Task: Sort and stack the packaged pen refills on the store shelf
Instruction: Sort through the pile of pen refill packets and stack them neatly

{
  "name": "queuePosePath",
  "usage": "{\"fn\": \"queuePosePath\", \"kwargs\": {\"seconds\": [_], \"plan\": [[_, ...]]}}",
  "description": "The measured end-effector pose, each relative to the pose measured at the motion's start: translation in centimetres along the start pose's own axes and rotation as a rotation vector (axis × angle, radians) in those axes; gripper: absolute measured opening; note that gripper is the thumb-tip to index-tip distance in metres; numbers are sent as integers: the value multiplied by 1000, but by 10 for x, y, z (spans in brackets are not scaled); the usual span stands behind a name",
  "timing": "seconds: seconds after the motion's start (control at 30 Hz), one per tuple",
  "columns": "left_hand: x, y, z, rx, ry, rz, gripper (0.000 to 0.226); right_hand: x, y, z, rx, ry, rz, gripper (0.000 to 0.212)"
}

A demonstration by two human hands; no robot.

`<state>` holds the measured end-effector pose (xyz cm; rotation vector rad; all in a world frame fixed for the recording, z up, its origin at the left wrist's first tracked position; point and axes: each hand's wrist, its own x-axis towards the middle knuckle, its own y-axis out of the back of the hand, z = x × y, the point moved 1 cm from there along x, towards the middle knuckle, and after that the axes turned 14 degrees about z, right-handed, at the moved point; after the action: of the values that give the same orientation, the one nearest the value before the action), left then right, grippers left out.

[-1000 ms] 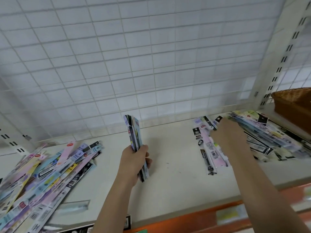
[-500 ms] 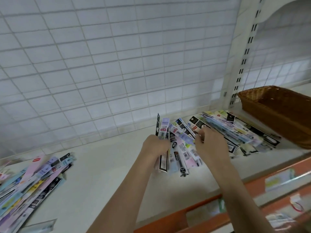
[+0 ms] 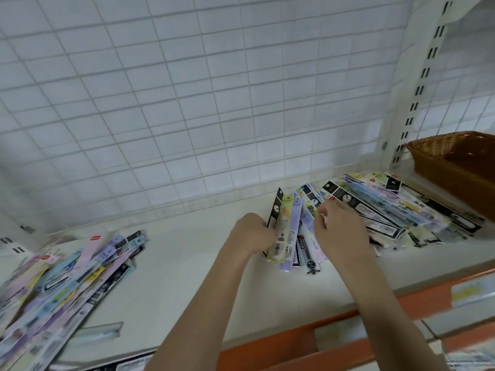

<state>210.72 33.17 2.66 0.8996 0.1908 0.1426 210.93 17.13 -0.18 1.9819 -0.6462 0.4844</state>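
Note:
My left hand (image 3: 253, 234) grips a bundle of packaged pen refills (image 3: 284, 231), held nearly upright over the white shelf (image 3: 187, 263). Just to its right, my right hand (image 3: 338, 231) has its fingers curled on the refill packs (image 3: 308, 242) that lie fanned out between the two hands. A loose pile of refill packs (image 3: 396, 207) spreads from there toward the right end of the shelf. Another long heap of refill packs (image 3: 67, 277) lies at the left end.
A brown wicker basket (image 3: 455, 167) stands on the adjoining shelf at the far right, past a slotted upright post (image 3: 417, 95). A white wire grid (image 3: 187, 103) backs the shelf. An orange price rail (image 3: 348, 328) runs along the front edge.
My left hand carried its bundle rightward to meet my right hand at the small fan of packs. My view swung right, bringing the basket further into view.

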Motion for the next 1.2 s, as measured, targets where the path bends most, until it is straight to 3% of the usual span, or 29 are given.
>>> {"fn": "queuePosePath", "kwargs": {"seconds": [0.2,0.43,0.67,1.0,1.2], "plan": [[-19,16,-47,-81,-2,121,29,-9,-15,-37,44,104,-45,17],[-50,81,-134,-99,53,481,26,-39,-36,-97,136,247,-161,12],[-84,144,-215,18,81,743,17,-71,-52,-160,255,360,-334,13],[-115,199,-292,7,177,829,17,-123,-68,-250,318,465,-492,15],[-122,227,-331,-34,236,869,11,-142,-73,-282,294,462,-495,15]]}}
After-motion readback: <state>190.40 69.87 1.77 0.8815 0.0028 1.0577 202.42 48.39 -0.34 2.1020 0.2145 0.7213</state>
